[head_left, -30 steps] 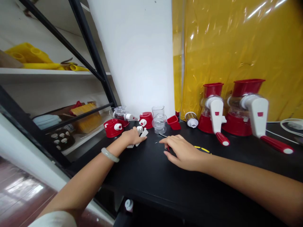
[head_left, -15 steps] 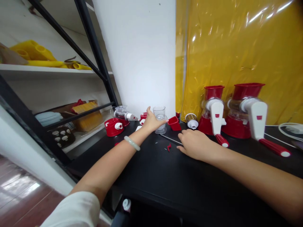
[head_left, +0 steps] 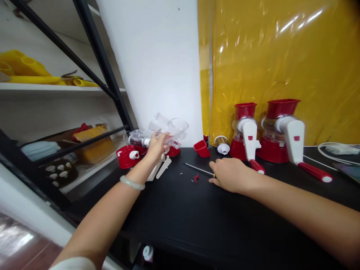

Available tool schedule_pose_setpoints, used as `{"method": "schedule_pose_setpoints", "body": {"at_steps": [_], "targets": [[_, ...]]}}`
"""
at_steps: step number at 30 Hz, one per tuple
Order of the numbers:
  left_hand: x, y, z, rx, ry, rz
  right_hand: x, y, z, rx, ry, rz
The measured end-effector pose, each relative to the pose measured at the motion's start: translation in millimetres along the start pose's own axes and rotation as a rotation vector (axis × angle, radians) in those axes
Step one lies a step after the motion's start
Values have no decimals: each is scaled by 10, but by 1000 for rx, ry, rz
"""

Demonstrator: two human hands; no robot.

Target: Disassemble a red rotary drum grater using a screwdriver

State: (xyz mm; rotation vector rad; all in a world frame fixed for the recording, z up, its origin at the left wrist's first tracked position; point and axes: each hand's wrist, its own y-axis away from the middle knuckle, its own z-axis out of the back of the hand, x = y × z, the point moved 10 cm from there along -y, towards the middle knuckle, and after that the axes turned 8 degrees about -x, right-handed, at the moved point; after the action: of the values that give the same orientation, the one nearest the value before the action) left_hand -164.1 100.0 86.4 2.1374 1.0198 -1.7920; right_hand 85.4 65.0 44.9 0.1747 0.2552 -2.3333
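Note:
My left hand grips a clear plastic housing, which is tilted, blurred and held up off the black table. My right hand rests on the table, its fingers closed round the handle end of a screwdriver; most of the handle is hidden under the palm. Left of the screwdriver's shaft lie a small red part and tiny screws. Beneath my left hand are white handle pieces and a red base. Behind the screwdriver sits a red hopper.
Two red-and-white grinders stand at the right, beside a metal drum. A white cable lies at the far right. Another red base is at the left, near a black-framed shelf.
My left hand has closed on the clear housing, lifted it and moved it left. The white handle pieces show more now. My right hand has stayed nearly in place; the view has shifted slightly.

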Motion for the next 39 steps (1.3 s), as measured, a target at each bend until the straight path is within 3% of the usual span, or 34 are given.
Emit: {"method": "schedule_pose_setpoints", "body": {"at_steps": [3,6,10,15,20,26,30,33,36,39], "targets": [[-190,122,9,138,449,61,-49,16,90,13,3,-9],[-120,247,23,169,612,187,-119,45,227,-2,5,-23],[88,384,-84,221,632,334,-173,115,251,-52,46,-70],[228,459,-111,191,564,382,-121,214,-108,-84,69,-56],[283,469,-99,213,418,337,-178,246,-368,-146,94,-32],[355,446,-57,164,421,309,-321,351,-313,-441,80,-64],[339,416,-2,78,465,294,-392,463,-165,-541,24,-146],[342,408,33,16,514,321,-338,578,66,-710,-11,-90],[302,364,101,-35,507,251,-300,747,278,-913,-55,8],[276,314,155,-61,501,178,-315,862,367,-1010,-104,74]]}}
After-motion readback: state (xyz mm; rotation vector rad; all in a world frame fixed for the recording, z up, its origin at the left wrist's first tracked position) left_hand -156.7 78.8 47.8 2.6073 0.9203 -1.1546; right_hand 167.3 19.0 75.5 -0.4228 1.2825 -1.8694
